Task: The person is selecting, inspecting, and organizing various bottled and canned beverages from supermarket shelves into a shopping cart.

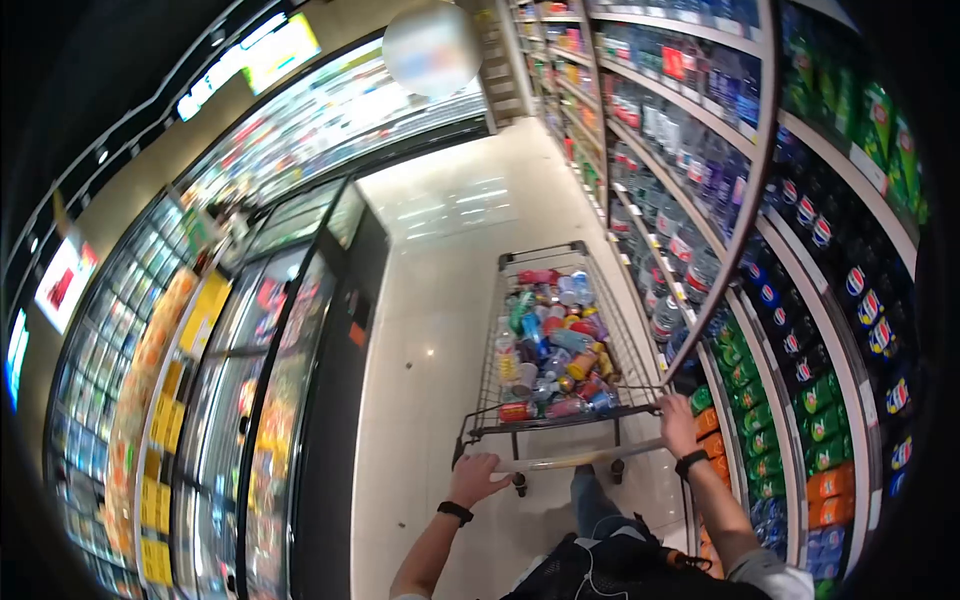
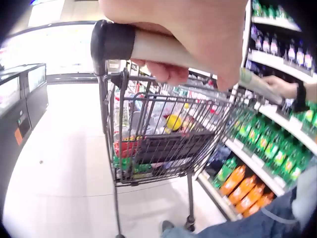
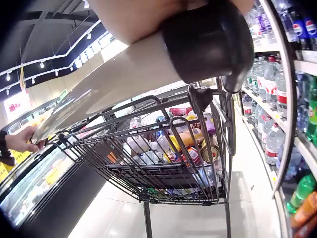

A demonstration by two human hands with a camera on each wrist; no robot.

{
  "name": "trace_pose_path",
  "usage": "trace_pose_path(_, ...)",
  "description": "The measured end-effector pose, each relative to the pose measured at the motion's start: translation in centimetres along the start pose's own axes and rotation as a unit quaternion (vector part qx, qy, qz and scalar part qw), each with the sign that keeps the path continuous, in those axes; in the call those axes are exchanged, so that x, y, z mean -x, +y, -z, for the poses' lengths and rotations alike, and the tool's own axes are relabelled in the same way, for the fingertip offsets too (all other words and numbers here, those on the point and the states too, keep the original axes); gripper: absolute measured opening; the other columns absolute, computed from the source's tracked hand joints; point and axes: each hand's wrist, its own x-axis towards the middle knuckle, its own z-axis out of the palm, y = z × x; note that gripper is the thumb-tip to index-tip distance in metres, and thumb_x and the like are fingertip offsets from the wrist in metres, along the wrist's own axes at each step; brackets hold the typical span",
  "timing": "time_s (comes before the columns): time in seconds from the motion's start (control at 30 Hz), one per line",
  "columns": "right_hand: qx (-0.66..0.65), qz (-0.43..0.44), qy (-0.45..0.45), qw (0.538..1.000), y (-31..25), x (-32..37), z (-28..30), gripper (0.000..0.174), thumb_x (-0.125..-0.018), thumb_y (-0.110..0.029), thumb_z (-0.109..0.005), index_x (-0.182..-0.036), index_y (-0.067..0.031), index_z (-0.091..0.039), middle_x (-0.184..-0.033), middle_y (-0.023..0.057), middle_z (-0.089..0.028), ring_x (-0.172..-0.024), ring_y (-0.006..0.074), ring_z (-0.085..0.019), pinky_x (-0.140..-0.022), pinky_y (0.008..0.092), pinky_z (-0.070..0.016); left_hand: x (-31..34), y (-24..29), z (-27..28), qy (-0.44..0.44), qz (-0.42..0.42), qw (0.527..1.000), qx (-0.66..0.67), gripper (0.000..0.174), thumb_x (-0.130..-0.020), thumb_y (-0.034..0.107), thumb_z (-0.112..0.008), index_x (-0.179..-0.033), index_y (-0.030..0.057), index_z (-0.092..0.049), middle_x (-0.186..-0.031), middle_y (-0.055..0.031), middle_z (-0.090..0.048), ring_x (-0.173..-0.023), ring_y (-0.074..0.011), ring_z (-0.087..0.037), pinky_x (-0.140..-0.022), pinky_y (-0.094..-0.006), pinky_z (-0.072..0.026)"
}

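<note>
My left hand (image 2: 198, 25) runs off the top edge, its fingers (image 2: 166, 72) hiding part of the handle (image 2: 156, 47). Right hand (image 3: 133, 15) cropped too. Cans (image 1: 550, 345) in the cart (image 1: 545, 248): labels too small to read.

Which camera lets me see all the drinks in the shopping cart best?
The head view: it looks down into the shopping cart, showing the whole pile of drinks. Both wrist views see only some, through the wire sides.

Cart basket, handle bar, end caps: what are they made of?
Cart basket: looks like steel wire, dark grey, slightly glossy, thin welded grid. Handle bar: probably a plastic sleeve, smooth cream with soft sheen; core hidden. End cap: black, satin, likely moulded plastic or rubber; cannot tell which. Left hand and right hand grip the bar.
</note>
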Motion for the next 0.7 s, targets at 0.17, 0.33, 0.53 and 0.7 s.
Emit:
trace_pose_path(0.17, -0.035, 0.027, -0.047, 0.998, 1.6, -9.7, -3.8, 0.02, -0.082, -0.01, -0.05, -0.097, -0.0093, -0.064, -0.089, 0.0085, -0.066, -0.089, 0.0295, -0.061, -0.083, 0.042, -0.0442, -11.8, -4.7, 1.9, -0.201, 0.047, 0.97, -0.13, 0.033, -0.078, 0.044, -0.062, -0.087, 0.0134, -0.07, -0.08, -0.0076, -0.069, -0.079, -0.0285, -0.067, -0.072, -0.0427, -0.0527)
trace_pose_path(0.33, 0.01, 0.032, -0.118, 0.992, 3.8, -19.9, -6.7, 0.021, -0.085, -0.021, -0.053, -0.103, -0.0145, -0.063, -0.074, 0.0069, -0.067, -0.079, 0.0268, -0.063, -0.074, 0.0404, -0.0484, -20.7, -8.8, 3.6, -0.188, 0.027, 0.976, -0.11, 0.031, -0.077, 0.045, -0.062, -0.083, 0.0161, -0.071, -0.077, -0.0101, -0.069, -0.075, -0.0302, -0.067, -0.068, -0.043, -0.0537)
trace_pose_path(0.53, 0.002, -0.005, -0.088, 0.996, 5.3, -30.5, -11.7, 0.029, -0.094, -0.032, -0.049, -0.087, -0.0116, -0.067, -0.07, 0.0088, -0.065, -0.076, 0.0283, -0.063, -0.082, 0.0384, -0.0493, -30.8, -15.1, 4.7, -0.186, 0.041, 0.975, -0.115, 0.033, -0.075, 0.048, -0.063, -0.08, 0.0162, -0.07, -0.077, -0.0103, -0.068, -0.074, -0.0305, -0.067, -0.066, -0.0436, -0.0538)
trace_pose_path(0.7, 0.038, 0.046, -0.194, 0.979, 5.3, -40.5, -12.3, 0.041, -0.095, -0.039, -0.045, -0.074, -0.0109, -0.068, -0.062, 0.0087, -0.063, -0.065, 0.0281, -0.062, -0.093, 0.0378, -0.0439, -38.7, -19.9, 5.0, -0.153, 0.058, 0.973, -0.166, 0.038, -0.071, 0.055, -0.063, -0.081, 0.0202, -0.074, -0.072, -0.0091, -0.068, -0.071, -0.0298, -0.068, -0.064, -0.042, -0.054)
